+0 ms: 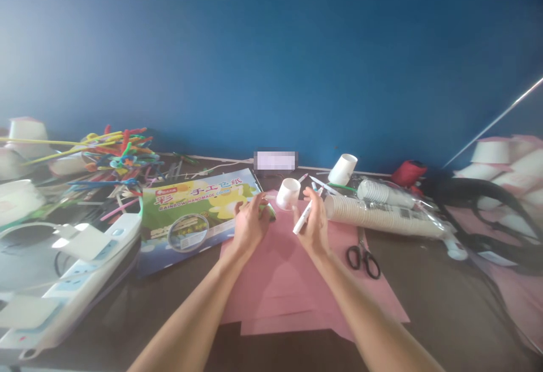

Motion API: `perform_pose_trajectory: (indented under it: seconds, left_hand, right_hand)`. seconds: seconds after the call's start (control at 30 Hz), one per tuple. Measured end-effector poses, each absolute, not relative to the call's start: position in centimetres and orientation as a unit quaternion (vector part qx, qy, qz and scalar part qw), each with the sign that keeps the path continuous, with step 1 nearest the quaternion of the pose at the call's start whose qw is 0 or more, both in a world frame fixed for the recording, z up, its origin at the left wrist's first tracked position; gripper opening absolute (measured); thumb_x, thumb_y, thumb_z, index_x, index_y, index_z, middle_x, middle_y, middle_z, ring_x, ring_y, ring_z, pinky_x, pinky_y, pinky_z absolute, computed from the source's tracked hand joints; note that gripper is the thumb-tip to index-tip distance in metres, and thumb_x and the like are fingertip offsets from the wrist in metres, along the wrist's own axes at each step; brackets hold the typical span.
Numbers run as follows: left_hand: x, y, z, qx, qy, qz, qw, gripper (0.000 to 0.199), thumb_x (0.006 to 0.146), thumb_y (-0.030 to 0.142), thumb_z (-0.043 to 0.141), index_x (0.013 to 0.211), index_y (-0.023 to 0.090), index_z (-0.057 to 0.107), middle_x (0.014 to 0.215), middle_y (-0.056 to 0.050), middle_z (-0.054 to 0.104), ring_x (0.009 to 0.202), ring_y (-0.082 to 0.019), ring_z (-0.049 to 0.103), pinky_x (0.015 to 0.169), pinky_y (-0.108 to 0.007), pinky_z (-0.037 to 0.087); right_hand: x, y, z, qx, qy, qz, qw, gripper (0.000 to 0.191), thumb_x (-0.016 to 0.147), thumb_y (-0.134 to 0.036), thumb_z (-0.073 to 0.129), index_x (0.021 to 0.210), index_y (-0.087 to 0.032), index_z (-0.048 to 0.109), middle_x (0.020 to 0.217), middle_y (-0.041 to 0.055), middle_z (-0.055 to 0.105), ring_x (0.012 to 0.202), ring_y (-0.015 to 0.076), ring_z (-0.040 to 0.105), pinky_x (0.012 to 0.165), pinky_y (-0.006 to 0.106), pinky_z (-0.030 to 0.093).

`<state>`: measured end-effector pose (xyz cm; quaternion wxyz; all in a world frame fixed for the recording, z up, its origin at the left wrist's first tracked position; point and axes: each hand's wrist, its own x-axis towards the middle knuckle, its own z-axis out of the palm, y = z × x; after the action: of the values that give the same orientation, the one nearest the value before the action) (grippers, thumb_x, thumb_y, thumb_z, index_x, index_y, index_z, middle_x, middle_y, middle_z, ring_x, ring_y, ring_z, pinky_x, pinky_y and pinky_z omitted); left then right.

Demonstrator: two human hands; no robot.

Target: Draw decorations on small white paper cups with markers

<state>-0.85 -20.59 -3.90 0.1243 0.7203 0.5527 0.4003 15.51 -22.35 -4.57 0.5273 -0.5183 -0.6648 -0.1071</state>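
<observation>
A white paper cup (pixel 288 193) stands on the pink paper (pixel 284 281), between my two hands. My right hand (pixel 314 222) is closed around a white marker pen (pixel 302 217), whose lower end points down toward the paper. To the left of the cup, my left hand (pixel 252 220) has its fingers curled in. A small pale piece shows near its fingertips, too small to name. That hand lies over the right edge of a colour paper pack (pixel 190 208) with a printed cover.
Black-handled scissors (pixel 363 260) and a sleeve of stacked paper cups (pixel 382 215) lie right. Another cup (pixel 343 169) leans behind, near red yarn (pixel 408 173). Pipe cleaners (pixel 123 151) and a power strip (pixel 80 276) are left. A blue wall (pixel 271 66) rises behind.
</observation>
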Motion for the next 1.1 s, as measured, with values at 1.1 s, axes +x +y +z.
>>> perform_pose_trajectory:
  seconds: [1.1]
  left_hand:
    - [1.4, -13.0, 1.4, 0.765, 0.602, 0.214, 0.083, 0.040, 0.085, 0.020, 0.040, 0.121, 0.021, 0.058, 0.095, -0.012, 0.073, 0.091, -0.029, 0.066, 0.084, -0.042, 0.044]
  right_hand:
    - [15.2, -22.3, -4.9, -0.496, -0.667, -0.087, 0.549, 0.045, 0.086, -0.019, 0.046, 0.131, -0.014, 0.040, 0.113, 0.0178, 0.059, 0.103, 0.0300, 0.057, 0.085, 0.050, 0.050]
